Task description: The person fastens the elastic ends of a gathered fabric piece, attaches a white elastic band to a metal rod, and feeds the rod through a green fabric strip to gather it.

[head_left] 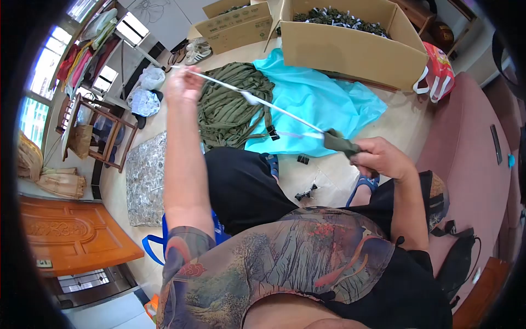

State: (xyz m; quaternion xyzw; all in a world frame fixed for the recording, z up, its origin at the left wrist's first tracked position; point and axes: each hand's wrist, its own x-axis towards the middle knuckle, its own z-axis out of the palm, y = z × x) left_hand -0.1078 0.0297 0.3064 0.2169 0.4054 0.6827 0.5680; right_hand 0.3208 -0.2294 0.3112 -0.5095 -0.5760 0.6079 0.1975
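My left hand (185,85), raised at the upper left and slightly blurred, is closed on one end of a white cord (279,109). The cord runs taut down to the right, with a small white lump partway along it. At its other end is a folded olive-green strap (339,143), which my right hand (381,156) grips in a closed fist. Beneath the cord lies a large coiled heap of olive-green webbing (233,101) on the floor. A turquoise sheet (323,107) spreads beside that heap, and a black clip (272,132) sits at the webbing's edge.
A big cardboard box (350,57) full of dark green bundles stands at the back, with a smaller box (235,30) to its left. A mauve sofa (466,148) lines the right side. Small black pieces (306,192) lie between my feet. A wooden stool (101,131) stands left.
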